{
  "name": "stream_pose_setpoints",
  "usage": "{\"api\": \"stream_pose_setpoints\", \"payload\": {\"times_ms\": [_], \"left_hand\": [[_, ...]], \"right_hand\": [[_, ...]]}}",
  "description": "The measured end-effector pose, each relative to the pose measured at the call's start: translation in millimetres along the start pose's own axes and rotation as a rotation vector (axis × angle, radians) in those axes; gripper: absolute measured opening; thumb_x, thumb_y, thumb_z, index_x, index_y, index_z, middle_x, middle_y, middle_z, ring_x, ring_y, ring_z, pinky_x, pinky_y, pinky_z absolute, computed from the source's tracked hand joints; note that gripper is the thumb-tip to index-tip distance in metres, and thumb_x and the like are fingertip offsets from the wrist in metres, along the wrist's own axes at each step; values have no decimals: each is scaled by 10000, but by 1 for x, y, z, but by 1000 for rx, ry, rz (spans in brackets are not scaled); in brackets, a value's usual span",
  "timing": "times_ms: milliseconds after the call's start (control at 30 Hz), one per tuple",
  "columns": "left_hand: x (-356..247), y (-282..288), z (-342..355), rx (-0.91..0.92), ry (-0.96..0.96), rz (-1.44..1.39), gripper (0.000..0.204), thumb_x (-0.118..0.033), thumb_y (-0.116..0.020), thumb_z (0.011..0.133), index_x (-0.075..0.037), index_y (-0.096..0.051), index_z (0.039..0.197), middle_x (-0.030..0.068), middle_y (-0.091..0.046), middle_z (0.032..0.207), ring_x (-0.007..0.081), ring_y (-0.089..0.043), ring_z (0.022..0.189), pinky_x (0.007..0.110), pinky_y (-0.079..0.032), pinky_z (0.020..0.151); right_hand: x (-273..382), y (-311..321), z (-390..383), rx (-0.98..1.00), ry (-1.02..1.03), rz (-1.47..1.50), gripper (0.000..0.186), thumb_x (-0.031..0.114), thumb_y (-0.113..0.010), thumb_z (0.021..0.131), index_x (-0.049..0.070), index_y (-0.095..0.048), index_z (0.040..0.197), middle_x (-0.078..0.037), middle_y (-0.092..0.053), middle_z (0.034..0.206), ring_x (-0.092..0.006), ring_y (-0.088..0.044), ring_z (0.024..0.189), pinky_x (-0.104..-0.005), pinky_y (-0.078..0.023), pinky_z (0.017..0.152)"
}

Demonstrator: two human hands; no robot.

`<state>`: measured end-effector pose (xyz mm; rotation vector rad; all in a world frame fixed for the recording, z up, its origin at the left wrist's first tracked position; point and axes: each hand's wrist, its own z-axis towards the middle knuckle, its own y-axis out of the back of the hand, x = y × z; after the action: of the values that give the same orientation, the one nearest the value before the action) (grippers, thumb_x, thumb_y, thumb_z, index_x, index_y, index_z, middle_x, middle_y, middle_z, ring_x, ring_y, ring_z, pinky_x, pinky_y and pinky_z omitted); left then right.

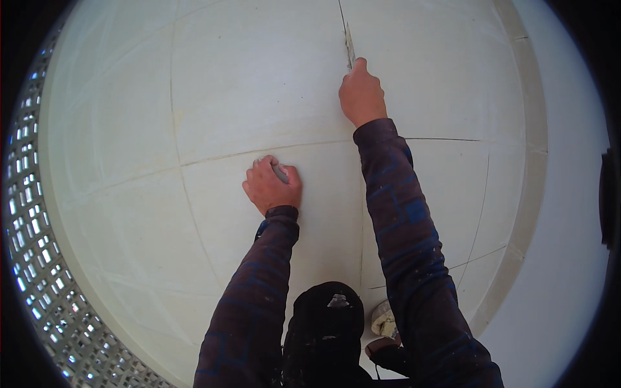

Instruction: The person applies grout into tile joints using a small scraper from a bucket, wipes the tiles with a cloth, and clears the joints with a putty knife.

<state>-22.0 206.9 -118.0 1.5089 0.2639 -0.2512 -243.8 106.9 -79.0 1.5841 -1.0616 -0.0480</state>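
My right hand reaches far ahead over the pale tiled floor, closed around a putty knife. Its thin blade appears nearly edge-on, with crusty residue, beside a dark joint between two tiles. The knife's handle is hidden in my fist. My left hand rests on the floor nearer to me, just below a cross joint. Its fingers curl around a smooth grey lump, of which only a small part shows between thumb and fingers; its kind I cannot make out.
Beside my dark-clad knee stands a round tub with pale paste in it, partly behind my right sleeve. A beige border strip and a white wall run along the right. A perforated lattice edges the left.
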Motion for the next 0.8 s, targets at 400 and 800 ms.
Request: {"api": "stream_pose_setpoints", "payload": {"times_ms": [400,800], "left_hand": [[6,-2,-1,7,16,25,207,-219,-618,848,-109,-614,1024,45,-638,1001,284,-596,976,429,-416,867],[5,-6,27,134,72,148,376,-420,-516,946,-126,-626,1154,91,-745,1089,329,-705,972,466,-525,864]], "right_hand": [[-53,37,-113,53,-150,201,290,185,-499,1066,-24,-494,1267,-254,-719,997,-461,-706,907,-540,-573,780],[-325,165,-327,72,36,-242,492,120,-606,968,21,-505,1440,-199,-661,1224,-377,-618,1145,-475,-516,943]]}}
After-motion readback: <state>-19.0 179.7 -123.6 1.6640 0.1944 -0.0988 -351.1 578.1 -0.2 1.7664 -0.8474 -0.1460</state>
